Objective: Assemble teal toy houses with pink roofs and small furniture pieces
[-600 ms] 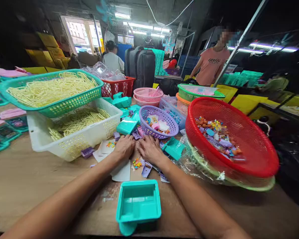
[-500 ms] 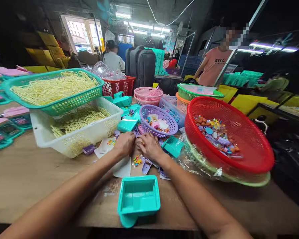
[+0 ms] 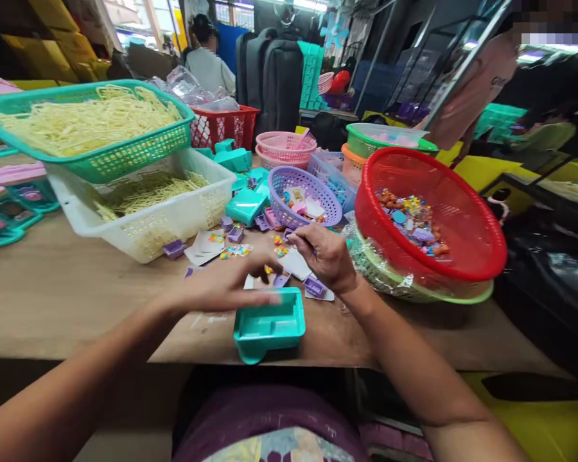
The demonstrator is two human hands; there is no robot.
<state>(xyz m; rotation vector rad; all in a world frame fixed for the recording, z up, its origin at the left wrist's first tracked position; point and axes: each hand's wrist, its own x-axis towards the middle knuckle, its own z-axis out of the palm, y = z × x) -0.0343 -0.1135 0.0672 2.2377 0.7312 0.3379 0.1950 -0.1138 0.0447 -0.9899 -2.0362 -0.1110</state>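
My left hand (image 3: 224, 290) is blurred, its fingers spread flat just over the far rim of a small teal plastic tray (image 3: 270, 327) near the table's front edge. It holds nothing that I can see. My right hand (image 3: 326, 258) hovers beside a purple basket (image 3: 306, 192), with thumb and forefinger pinched on a tiny piece that is too small to identify. Below it lie white cards (image 3: 296, 263), small purple parts (image 3: 314, 285) and loose colourful bits (image 3: 236, 250) on the wooden table (image 3: 77, 301).
A red basket (image 3: 462, 212) of mixed small toys sits tilted on the right. At left, a green basket (image 3: 91, 163) of yellow pieces rests on a white basket (image 3: 173, 224). Teal boxes (image 3: 245, 206) and pink baskets (image 3: 284, 144) stand behind. People stand at the back.
The view has tipped down and pulled back. My left hand came back from the pile to the teal tray. My right hand lifted off the pile with its fingers pinched.
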